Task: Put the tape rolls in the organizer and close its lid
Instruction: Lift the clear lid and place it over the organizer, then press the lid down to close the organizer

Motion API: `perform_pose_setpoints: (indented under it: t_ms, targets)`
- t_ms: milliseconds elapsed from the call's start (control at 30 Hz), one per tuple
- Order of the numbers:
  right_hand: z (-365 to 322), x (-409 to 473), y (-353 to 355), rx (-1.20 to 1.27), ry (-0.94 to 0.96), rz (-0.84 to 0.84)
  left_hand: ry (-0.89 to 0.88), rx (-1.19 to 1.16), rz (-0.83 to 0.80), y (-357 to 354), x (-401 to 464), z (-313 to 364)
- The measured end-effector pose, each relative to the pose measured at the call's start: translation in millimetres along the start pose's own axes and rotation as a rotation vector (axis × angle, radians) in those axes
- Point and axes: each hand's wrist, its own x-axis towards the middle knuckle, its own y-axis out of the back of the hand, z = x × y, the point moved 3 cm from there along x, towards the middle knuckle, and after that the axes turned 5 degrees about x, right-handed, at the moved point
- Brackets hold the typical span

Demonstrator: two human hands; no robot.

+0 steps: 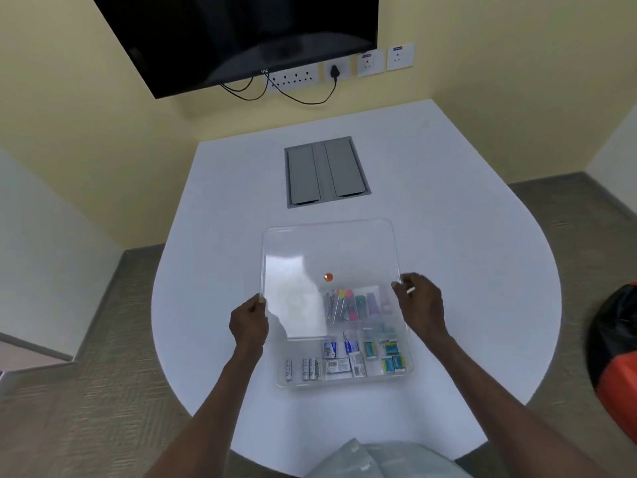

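Hands, left hand (pixel 249 322) and right hand (pixel 418 303), pinch the clear lid (pixel 327 257) tilted over the organizer (pixel 344 381), and it might slip crooked if one side drops; no tape rolls show clearly.

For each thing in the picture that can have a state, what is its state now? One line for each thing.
lid: clear, held at both side edges, not yet shut on the organizer.
organizer: open at its near part, holds batteries and small packets.
left hand: grips the lid's left edge.
right hand: grips the lid's right edge.
wall screen: dark, off.
table hatch: flaps closed.
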Motion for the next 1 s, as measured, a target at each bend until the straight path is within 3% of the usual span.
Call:
perform_pose_setpoints:
  t_ms: [100, 367, 1000]
  targets:
    - [28, -15, -6, -0.081, -0.045, -0.052, -0.054, 0.199, -0.021, -1, -14, -21]
    - [57, -32, -15, -0.217, -0.117, -0.147, -0.011, 0.401, -0.063, -5, -35, -49]
    - [66, -33, -18, -0.285, -0.263, -0.219, 0.06, 0.497, -0.143, -8, -41, -65]
